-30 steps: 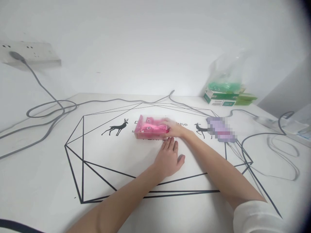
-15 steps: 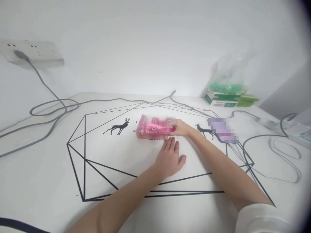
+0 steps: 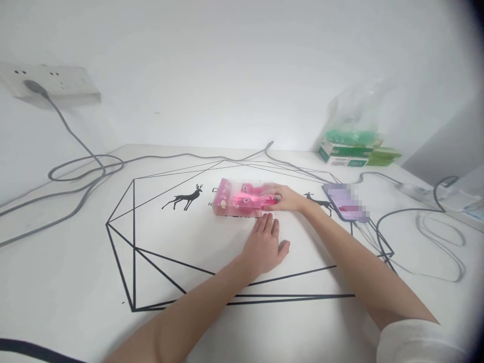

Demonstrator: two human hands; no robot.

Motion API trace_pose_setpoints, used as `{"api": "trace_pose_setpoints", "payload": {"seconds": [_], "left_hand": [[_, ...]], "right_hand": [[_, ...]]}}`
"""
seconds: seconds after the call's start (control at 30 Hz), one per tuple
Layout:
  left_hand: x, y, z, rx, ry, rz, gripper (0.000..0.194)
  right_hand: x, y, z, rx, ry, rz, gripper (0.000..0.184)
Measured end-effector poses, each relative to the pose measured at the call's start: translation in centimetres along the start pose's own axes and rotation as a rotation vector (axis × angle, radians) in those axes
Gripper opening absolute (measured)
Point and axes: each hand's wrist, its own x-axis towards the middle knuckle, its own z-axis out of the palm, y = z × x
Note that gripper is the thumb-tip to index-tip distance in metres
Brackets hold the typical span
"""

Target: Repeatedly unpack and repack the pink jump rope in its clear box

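Observation:
A clear plastic box with a pink patterned end (image 3: 222,197) lies on its side on the table. Inside it is a pink item (image 3: 249,197) with round eye-like spots and what looks like a bundled pink cord; its right end sticks out past the box. Fingers of my right hand (image 3: 285,197) are closed around that protruding end, partly hidden behind it. My left hand (image 3: 263,247) rests flat, palm down, just in front of the box, fingers stretched out and thumb apart. Its fingertips reach the box's near right corner; whether they touch it I cannot tell.
A phone (image 3: 342,201) lies to the right with thin cables near it. Green and white boxes (image 3: 346,154) stand at the back right under a plastic bag (image 3: 355,113). A grey cord (image 3: 181,155) runs along the back from a wall socket (image 3: 71,80).
My right hand has shifted slightly right, and the pink item has slid right with it, further out of the box. The box and my left hand have stayed nearly in place.

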Motion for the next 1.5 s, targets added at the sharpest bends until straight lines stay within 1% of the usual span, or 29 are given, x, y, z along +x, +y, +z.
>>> {"api": "trace_pose_setpoints", "payload": {"seconds": [0.2, 0.27, 0.33, 0.43, 0.5, 0.6, 0.8, 0.97, 1.1, 1.2, 1.3, 1.37, 1.43, 1.5], "left_hand": [[0.0, 0.0, 0.0, 0.018, 0.026, 0.009, 0.066], [0.1, 0.0, 0.0, 0.015, 0.031, 0.011, 0.067], [0.1, 0.0, 0.1, 0.011, 0.043, 0.007, 0.067], [0.1, 0.0, 0.1, 0.005, 0.047, 0.002, 0.066], [0.0, 0.0, 0.1, 0.002, 0.035, -0.003, 0.066], [0.0, 0.1, 0.0, 0.000, 0.023, -0.011, 0.067], [0.0, 0.0, 0.1, 0.006, 0.032, -0.003, 0.067], [0.0, 0.0, 0.2, 0.003, 0.036, 0.009, 0.066], [0.0, 0.0, 0.1, 0.012, 0.038, 0.014, 0.067], [0.0, 0.0, 0.1, 0.007, 0.054, 0.016, 0.066], [0.0, -0.1, 0.2, 0.003, 0.060, 0.015, 0.065], [0.1, -0.1, 0.2, 0.006, 0.055, 0.016, 0.065], [0.1, -0.1, 0.1, 0.011, 0.042, 0.017, 0.066], [0.1, -0.1, 0.1, 0.008, 0.032, 0.019, 0.066]], "right_hand": [[0.9, -0.7, 0.6, -0.067, -0.047, -0.005, 0.078], [1.0, -0.8, 0.7, -0.100, -0.060, -0.011, 0.081], [1.0, -0.8, 0.8, -0.144, -0.069, -0.009, 0.074], [1.1, -0.9, 0.7, -0.195, -0.071, -0.015, 0.048], [1.0, -1.0, 0.5, -0.201, -0.065, -0.040, 0.034], [0.8, -0.9, 0.2, -0.204, -0.037, -0.058, 0.030], [-0.3, 0.2, -0.3, -0.222, -0.035, 0.006, 0.040], [-1.4, 1.0, -1.1, -0.234, -0.036, 0.088, 0.042], [-2.0, 0.9, -1.4, -0.228, -0.001, 0.091, 0.044], [-2.0, 0.2, -1.5, -0.170, 0.001, 0.117, 0.055], [-1.6, -0.4, -1.6, -0.082, -0.023, 0.111, 0.069], [-1.2, -0.5, -1.7, -0.065, -0.049, 0.108, 0.078], [-0.9, -0.6, -2.0, -0.099, -0.097, 0.154, 0.080], [-0.5, -0.5, -2.2, -0.151, -0.148, 0.214, 0.078]]}}
